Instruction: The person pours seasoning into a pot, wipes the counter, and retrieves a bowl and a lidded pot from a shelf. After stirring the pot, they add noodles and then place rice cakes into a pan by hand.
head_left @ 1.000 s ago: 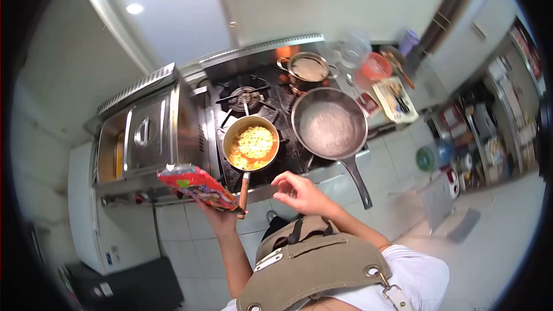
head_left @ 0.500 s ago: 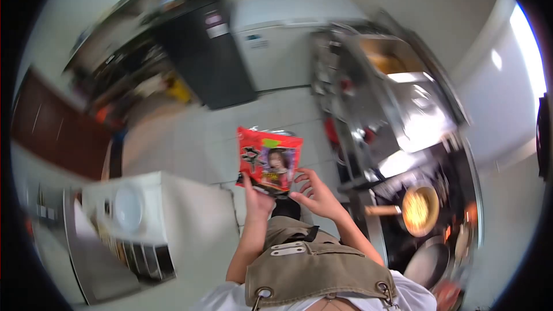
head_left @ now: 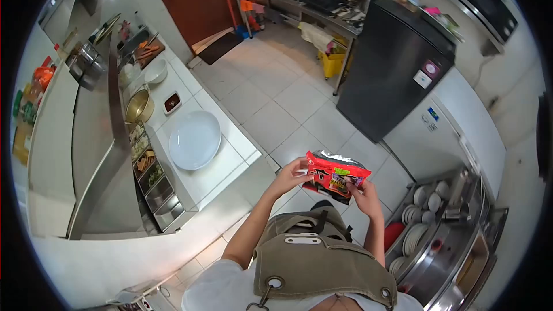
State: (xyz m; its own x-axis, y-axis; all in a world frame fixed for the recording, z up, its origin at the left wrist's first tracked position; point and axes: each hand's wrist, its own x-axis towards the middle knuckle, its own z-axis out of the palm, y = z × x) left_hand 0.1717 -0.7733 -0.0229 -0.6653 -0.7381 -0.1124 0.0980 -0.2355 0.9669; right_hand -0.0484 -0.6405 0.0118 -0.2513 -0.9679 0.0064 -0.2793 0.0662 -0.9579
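A red and black instant noodle packet [head_left: 334,175] is held out in front of my apron, over the tiled floor. My left hand [head_left: 292,176] grips its left end, thumb on the printed front and fingers behind. My right hand [head_left: 365,198] has hold of the lower right corner, thumb pressed on the front. The packet is tilted, with its silvery back edge showing along the top. Nearest to my left hand on the counter is a large white plate [head_left: 195,140].
On the white tiled counter [head_left: 233,148] are a small dish of dark sauce [head_left: 172,103], a gold-coloured pot [head_left: 139,106] and metal trays of cut ingredients [head_left: 154,175]. A black fridge [head_left: 391,66] stands ahead, beside a white chest freezer [head_left: 432,132]. Stacked plates [head_left: 413,238] fill a rack at right.
My view has swung left from the stove toward the counter and sink. My right hand, loose beside the packet before, now grips its right side; my left hand holds the left end.
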